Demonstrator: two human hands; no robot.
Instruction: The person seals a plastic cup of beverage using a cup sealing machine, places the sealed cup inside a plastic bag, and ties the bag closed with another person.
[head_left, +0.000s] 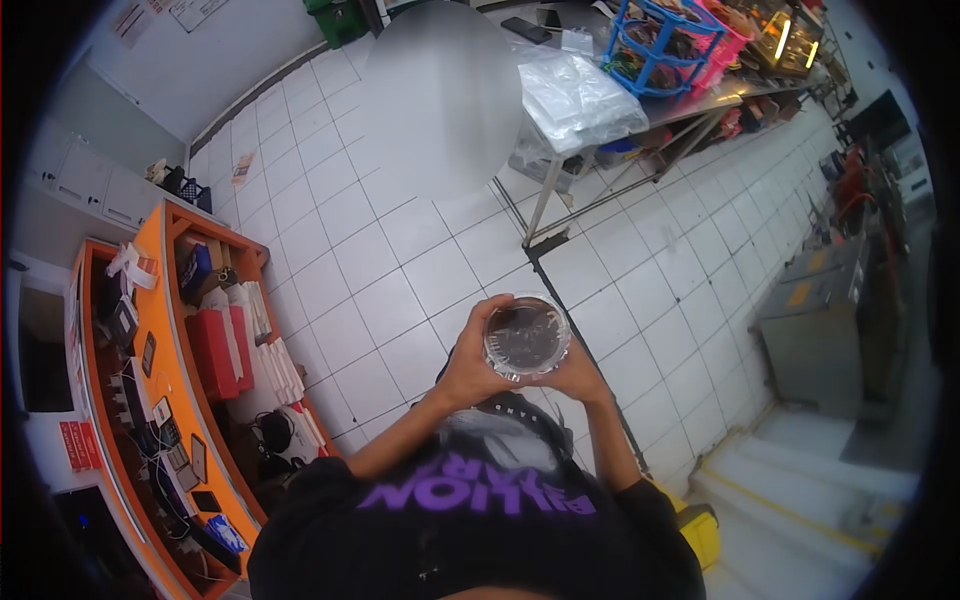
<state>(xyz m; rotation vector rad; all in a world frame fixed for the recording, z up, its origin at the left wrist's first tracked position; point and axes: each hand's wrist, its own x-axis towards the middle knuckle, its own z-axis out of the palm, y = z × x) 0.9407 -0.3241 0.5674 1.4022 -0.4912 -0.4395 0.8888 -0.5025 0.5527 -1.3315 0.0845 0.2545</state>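
Observation:
A round, clear plastic container (527, 335) is held in front of my chest, seen from above. Its inside looks dark, and I cannot make out whether that is contents or my shirt showing through. My left hand (470, 358) wraps round its left side, with the thumb up by the rim. On the other side my right hand (574, 374) supports it from the lower right, its fingers mostly hidden beneath.
An orange counter (155, 290) with phones, cables and boxes curves along the left. Ahead, a metal table (690, 103) bears plastic bags (578, 97) and a blue rack (660, 50). A grey metal cabinet (815, 315) and steps (790, 490) are at right. A blurred patch hides the middle top.

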